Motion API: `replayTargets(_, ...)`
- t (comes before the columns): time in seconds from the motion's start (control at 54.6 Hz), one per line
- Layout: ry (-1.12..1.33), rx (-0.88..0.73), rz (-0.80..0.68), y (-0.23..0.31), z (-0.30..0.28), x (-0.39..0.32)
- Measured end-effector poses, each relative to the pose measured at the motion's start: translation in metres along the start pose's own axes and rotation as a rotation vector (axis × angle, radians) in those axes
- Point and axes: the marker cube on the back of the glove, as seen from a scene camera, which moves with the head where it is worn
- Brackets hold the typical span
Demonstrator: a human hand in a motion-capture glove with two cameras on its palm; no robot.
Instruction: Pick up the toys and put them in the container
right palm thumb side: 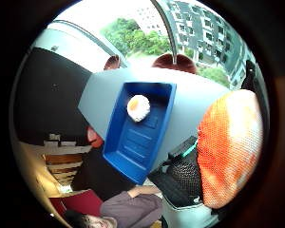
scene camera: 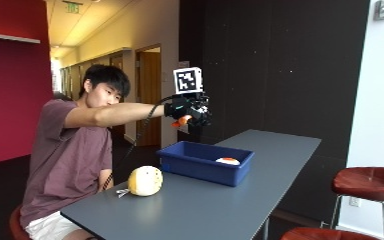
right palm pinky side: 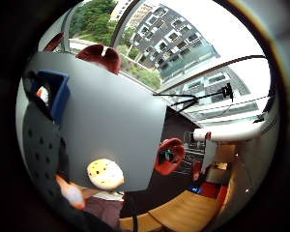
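While the person sits at the grey table [scene camera: 258, 165], the gloved right hand [scene camera: 189, 112] is raised high above the bin [scene camera: 205, 162], with the arm stretched out over the table. Its fingers are curled round an orange toy [scene camera: 182, 120], of which only a small orange part shows between them in the outside view. In the thumb side palm view this toy [right palm thumb side: 230, 147] fills a big part of the picture, very close to the palm; its surface is orange with a fine dotted, woven-looking texture and a paler patch, and its form is rounded.

The bin is blue, rectangular, with smooth plastic-looking walls and low raised ribs on its floor [right palm thumb side: 137, 137]. It stands on the table below the hand. Inside it lies an egg toy [scene camera: 228, 161], round and flat, white at the edge with an orange-yellow middle [right palm thumb side: 138, 108]; it rests on the floor of the bin, near one end wall.

A yellow toy [scene camera: 145, 180] stands on the table just beside the bin, on the side of the person and apart from the raised hand. It is round like a ball, pale yellow, and seems soft; small dark marks show on it [right palm pinky side: 105, 173].

The table top is smooth and matt. The other hand cannot be seen clearly.
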Motion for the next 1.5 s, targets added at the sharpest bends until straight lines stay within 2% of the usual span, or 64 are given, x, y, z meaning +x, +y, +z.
replayTargets(0.055,-0.023,0.05,0.055,-0.006,-0.013,0.006)
replayTargets(0.128,-0.03,0.062,-0.041,-0.008,-0.017,-0.02)
replayTargets(0.183,-0.041,0.057,-0.045,-0.012,-0.016,-0.036)
replayTargets(0.275,-0.031,0.044,-0.249,-0.016,-0.007,-0.074)
replayTargets(0.311,-0.023,0.039,-0.208,-0.021,-0.003,-0.085)
replayTargets(0.366,-0.052,0.028,-0.051,-0.03,0.002,-0.105)
replayTargets(0.403,-0.052,0.014,-0.002,-0.034,0.01,-0.12)
replayTargets(0.513,-0.027,-0.073,-0.206,-0.027,0.04,-0.16)
replayTargets(0.568,0.023,-0.086,-0.227,-0.028,0.051,-0.169)
replayTargets(0.641,-0.035,-0.103,-0.28,-0.027,0.056,-0.188)
replayTargets(0.733,0.021,-0.117,-0.248,-0.029,0.062,-0.2)
replayTargets(0.806,0.052,-0.149,-0.273,-0.027,0.065,-0.201)
replayTargets(0.879,0.068,-0.248,-0.322,-0.023,0.068,-0.2)
replayTargets(0.989,0.079,-0.373,-0.221,-0.019,0.076,-0.205)
replayTargets(1.026,0.069,-0.381,-0.26,-0.016,0.076,-0.206)
replayTargets(1.172,0.024,-0.294,-0.302,-0.013,0.062,-0.202)
replayTargets(1.264,0.078,-0.248,-0.136,-0.017,0.042,-0.182)
replayTargets(1.337,0.015,-0.224,-0.159,-0.01,0.016,-0.166)
replayTargets(1.41,-0.065,-0.206,-0.081,-0.005,-0.008,-0.14)
replayTargets(1.447,-0.031,-0.194,-0.107,0.0,-0.014,-0.119)
replayTargets(1.502,-0.001,-0.185,-0.233,0.014,-0.023,-0.094)
